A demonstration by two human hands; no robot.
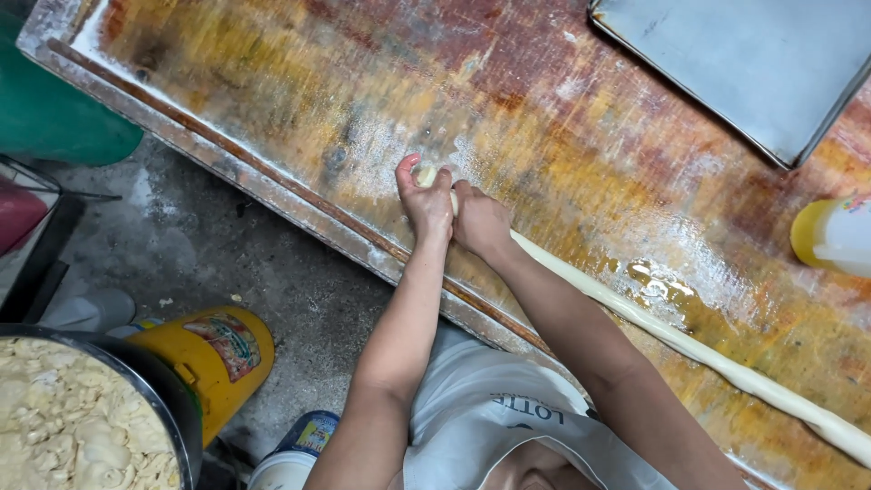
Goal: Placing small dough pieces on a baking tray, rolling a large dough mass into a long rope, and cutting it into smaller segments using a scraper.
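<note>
hands on end of dough rope

i see both hands side by side at one end of a long dough rope (689, 345) on the oily wooden table (562, 136). left hand (425, 204) is curled down over the tip, fingers closed round it, a bit of dough showing between thumb & fingers. right hand (481, 222) sits just beside it, palm pressing on the rope, fingers bent; can't tell if it's gripping or just rolling. rope runs from the hands diagonally to the frame's lower right, lying flat on the table.

handling, my guess: soft, stretchy, light, prob slick from the oil; tears if pulled thin. best held near the end w/ full palm, not fingertips.

containers: big dark tub (172, 399) lower left, full of pale dough lumps. yellow bucket (218, 354) next to it, contents hidden. empty-looking metal baking tray (771, 63) at top right. yellow bottle (830, 234) at right edge, contents unclear.
</note>
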